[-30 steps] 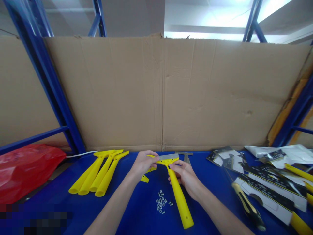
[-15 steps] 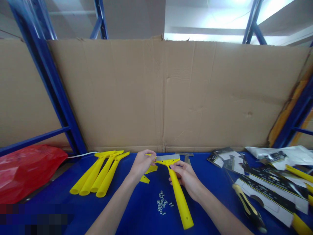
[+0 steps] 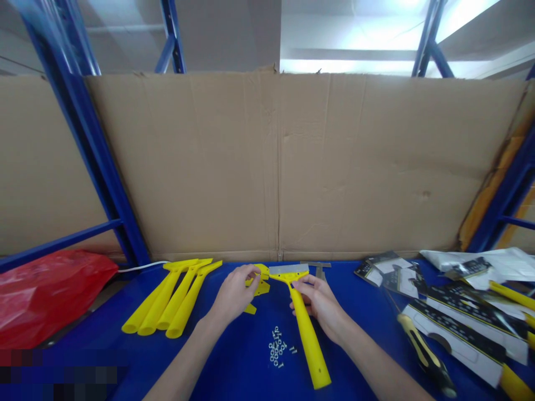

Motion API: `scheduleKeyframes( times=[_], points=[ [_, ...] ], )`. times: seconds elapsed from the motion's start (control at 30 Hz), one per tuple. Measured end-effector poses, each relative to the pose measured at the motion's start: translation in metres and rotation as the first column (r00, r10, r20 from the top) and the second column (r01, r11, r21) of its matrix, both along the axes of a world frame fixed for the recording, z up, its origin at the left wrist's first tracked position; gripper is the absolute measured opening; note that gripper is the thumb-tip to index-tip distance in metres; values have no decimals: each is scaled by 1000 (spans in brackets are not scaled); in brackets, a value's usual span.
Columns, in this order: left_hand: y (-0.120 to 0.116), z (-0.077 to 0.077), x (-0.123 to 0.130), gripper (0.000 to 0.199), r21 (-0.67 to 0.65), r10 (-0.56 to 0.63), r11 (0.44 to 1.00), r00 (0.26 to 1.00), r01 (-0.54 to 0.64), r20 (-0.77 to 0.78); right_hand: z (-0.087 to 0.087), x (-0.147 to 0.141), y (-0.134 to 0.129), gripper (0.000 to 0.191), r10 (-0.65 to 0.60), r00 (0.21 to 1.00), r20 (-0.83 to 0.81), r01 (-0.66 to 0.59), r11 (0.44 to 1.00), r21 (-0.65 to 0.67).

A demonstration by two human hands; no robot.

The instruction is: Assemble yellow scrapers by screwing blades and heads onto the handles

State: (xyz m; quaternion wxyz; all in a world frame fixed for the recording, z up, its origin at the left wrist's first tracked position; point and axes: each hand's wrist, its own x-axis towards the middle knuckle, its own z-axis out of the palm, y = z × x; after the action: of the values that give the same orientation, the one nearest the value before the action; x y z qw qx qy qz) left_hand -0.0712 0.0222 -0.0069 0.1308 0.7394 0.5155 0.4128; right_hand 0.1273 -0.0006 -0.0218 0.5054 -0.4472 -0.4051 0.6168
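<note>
A yellow scraper (image 3: pixel 310 340) with a long round handle lies slanting toward me, a flat metal blade (image 3: pixel 288 269) across its wide head. My right hand (image 3: pixel 320 303) is closed around its neck, just below the head. To the left of the blade, my left hand (image 3: pixel 237 289) hovers over several small yellow plates (image 3: pixel 262 287) with holes, its thumb and forefinger curved but apart. Nothing shows between those fingers. In front of the hands, small screws and nuts (image 3: pixel 276 350) form a loose pile on the blue tabletop (image 3: pixel 234 365).
Several yellow scraper handles (image 3: pixel 184 303) lie side by side at left, near a red plastic bag (image 3: pixel 54 295). More blades (image 3: pixel 320 271) rest behind my right hand. A screwdriver (image 3: pixel 426 353) and printed cards (image 3: pixel 455 334) occupy the right. Cardboard (image 3: pixel 200 167) walls the back.
My left hand has drawn back leftward and slightly down from the blade's left end, uncovering more of the yellow plates. My right hand keeps hold of the scraper in nearly the same place.
</note>
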Motion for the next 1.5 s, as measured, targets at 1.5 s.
scheduleKeyframes(
  times=[1.5],
  points=[
    [-6,33,8,46,-198,50,975,774,99,631,6,-2,-8,22,34,999,7,-34,999,10]
  ],
)
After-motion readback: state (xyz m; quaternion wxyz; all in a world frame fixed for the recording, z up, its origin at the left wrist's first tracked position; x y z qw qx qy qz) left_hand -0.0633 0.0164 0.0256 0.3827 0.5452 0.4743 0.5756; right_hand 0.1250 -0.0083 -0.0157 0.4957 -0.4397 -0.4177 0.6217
